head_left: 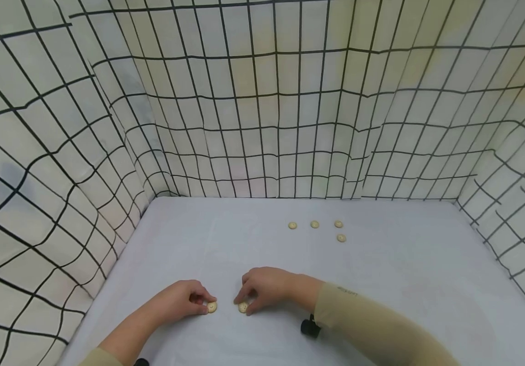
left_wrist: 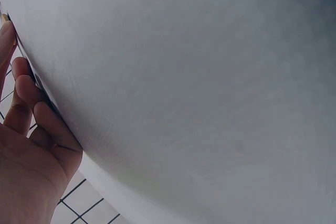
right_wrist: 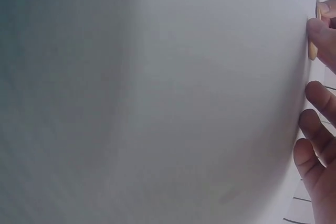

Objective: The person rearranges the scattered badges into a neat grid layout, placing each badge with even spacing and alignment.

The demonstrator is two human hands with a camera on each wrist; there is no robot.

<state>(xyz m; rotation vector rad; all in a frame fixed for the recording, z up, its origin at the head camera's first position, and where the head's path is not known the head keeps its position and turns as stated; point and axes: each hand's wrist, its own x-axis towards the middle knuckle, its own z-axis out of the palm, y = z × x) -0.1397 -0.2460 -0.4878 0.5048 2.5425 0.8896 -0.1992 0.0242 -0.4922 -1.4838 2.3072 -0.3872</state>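
In the head view, two small round cream-coloured discs with marked faces lie on the white table near the front. My left hand [head_left: 182, 301] pinches the edge of the left disc [head_left: 212, 307] between thumb and finger. Around the right disc [head_left: 243, 307] my right hand [head_left: 267, 288] has thumb and fingertips at its sides, knuckles raised above it. A narrow gap of table parts the two discs. The left wrist view shows the left hand [left_wrist: 37, 145] at the table surface. Seen edge-on in the right wrist view, the disc [right_wrist: 313, 51] is under the right hand's thumb.
Farther back on the table [head_left: 189, 229] are several like discs: a row with a left one [head_left: 292, 225], a middle one [head_left: 314, 224] and a right one [head_left: 338, 223], plus one [head_left: 341, 238] in front. White walls with a black grid [head_left: 276, 127] enclose the table's back and sides.
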